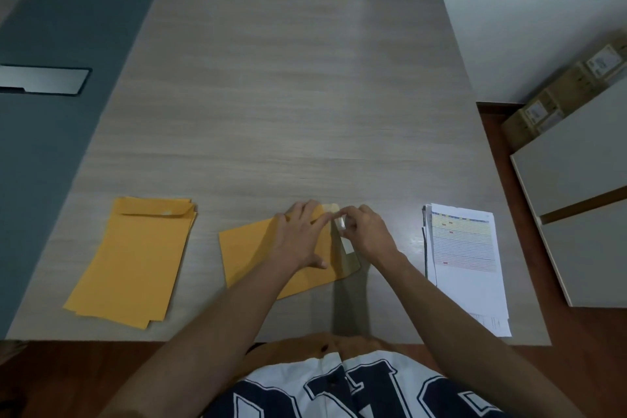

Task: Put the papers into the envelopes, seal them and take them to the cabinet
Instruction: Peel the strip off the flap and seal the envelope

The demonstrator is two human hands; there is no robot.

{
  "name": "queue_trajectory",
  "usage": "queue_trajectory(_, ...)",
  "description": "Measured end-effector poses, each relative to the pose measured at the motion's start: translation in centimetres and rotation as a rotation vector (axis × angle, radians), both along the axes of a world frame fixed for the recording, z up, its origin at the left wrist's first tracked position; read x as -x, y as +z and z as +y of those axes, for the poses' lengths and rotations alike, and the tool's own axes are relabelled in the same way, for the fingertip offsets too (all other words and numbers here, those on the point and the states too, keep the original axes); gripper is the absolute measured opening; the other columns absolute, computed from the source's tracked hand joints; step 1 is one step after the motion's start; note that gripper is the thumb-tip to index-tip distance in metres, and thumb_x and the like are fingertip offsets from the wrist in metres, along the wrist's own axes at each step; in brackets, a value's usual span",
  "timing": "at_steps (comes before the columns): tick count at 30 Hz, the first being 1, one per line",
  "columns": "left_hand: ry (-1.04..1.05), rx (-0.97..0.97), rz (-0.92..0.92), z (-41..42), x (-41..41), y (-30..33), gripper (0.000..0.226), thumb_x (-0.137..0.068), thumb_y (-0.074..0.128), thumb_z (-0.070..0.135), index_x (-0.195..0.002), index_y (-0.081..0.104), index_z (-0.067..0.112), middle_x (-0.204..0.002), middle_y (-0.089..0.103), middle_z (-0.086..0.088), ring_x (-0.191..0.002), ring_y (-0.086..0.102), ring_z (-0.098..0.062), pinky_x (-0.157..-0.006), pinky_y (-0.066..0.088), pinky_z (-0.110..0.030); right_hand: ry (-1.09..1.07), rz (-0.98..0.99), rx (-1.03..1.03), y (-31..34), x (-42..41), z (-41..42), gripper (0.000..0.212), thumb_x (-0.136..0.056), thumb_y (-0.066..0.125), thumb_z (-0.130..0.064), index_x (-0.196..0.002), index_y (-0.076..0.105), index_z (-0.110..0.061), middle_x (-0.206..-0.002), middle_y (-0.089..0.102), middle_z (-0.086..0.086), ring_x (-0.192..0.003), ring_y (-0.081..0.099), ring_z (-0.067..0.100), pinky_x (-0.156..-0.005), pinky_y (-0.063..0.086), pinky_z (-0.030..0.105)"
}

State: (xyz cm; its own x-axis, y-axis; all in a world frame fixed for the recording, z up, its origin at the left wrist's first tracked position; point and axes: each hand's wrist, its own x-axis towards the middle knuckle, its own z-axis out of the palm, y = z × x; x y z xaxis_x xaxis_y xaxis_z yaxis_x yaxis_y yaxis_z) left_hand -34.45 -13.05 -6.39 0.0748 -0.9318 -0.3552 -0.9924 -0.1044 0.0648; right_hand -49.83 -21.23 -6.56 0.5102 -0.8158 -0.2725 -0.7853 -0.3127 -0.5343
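Observation:
A yellow-brown envelope (pixel 251 249) lies in the middle of the wooden table (pixel 271 95), its flap end pointing right. My left hand (pixel 300 236) rests flat on it, fingers spread, holding it down near the flap. My right hand (pixel 364 231) pinches a pale strip (pixel 340 224) on the flap's edge between thumb and fingertips. A stack of several more envelopes (pixel 135 258) lies to the left. A pile of printed papers (pixel 464 258) with a coloured table on top lies to the right.
A grey panel with a metal plate (pixel 44 79) borders the table on the left. Right of the table stands a low white cabinet (pixel 576 180), with cardboard boxes (pixel 570 88) on the floor behind it. The table's near edge is just before my body.

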Motion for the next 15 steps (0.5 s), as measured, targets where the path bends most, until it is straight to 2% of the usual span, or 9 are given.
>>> queue_trajectory(2, 0.008, -0.049, -0.013, -0.5, 0.1, 0.2, 0.113, -0.061, 0.077, 0.071, -0.150, 0.017, 0.034, -0.160, 0.009, -0.006, -0.144, 0.014, -0.032, -0.105, 0.036, -0.057, 0.017, 0.011, 0.000, -0.2, 0.1, 0.0, 0.033, -0.087, 0.070, -0.020, -0.120, 0.064, -0.020, -0.101, 0.055, 0.004, -0.087, 0.058, 0.019, -0.082, 0.053, 0.035)
queue_trajectory(6, 0.017, -0.092, -0.036, -1.0, 0.3, 0.5, 0.114, -0.062, 0.078, 0.069, -0.151, 0.017, 0.032, -0.160, 0.007, -0.008, -0.145, 0.013, -0.033, -0.106, 0.035, -0.058, 0.021, 0.001, 0.006, -0.4, 0.2, -0.5, 0.030, -0.085, 0.073, -0.019, -0.115, 0.067, -0.015, -0.097, 0.056, 0.001, -0.083, 0.056, 0.014, -0.078, 0.051, 0.028)
queue_trajectory(10, 0.017, -0.101, -0.027, -1.0, 0.2, 0.4, 0.114, -0.064, 0.077, 0.068, -0.152, 0.016, 0.032, -0.160, 0.006, -0.008, -0.144, 0.013, -0.033, -0.106, 0.035, -0.058, 0.004, -0.014, 0.016, -0.6, -0.1, -0.8, 0.025, -0.084, 0.075, -0.017, -0.107, 0.069, -0.012, -0.092, 0.053, -0.003, -0.077, 0.052, 0.009, -0.071, 0.041, 0.019)
queue_trajectory(15, 0.011, -0.083, -0.028, -0.9, 0.1, 0.2, 0.116, -0.062, 0.077, 0.070, -0.152, 0.015, 0.032, -0.160, 0.007, -0.008, -0.144, 0.014, -0.033, -0.105, 0.035, -0.057, -0.012, -0.027, 0.031, -1.0, -0.5, -1.2, 0.012, -0.086, 0.073, -0.018, -0.096, 0.070, -0.012, -0.092, 0.058, 0.002, -0.077, 0.053, 0.010, -0.070, 0.039, 0.020)
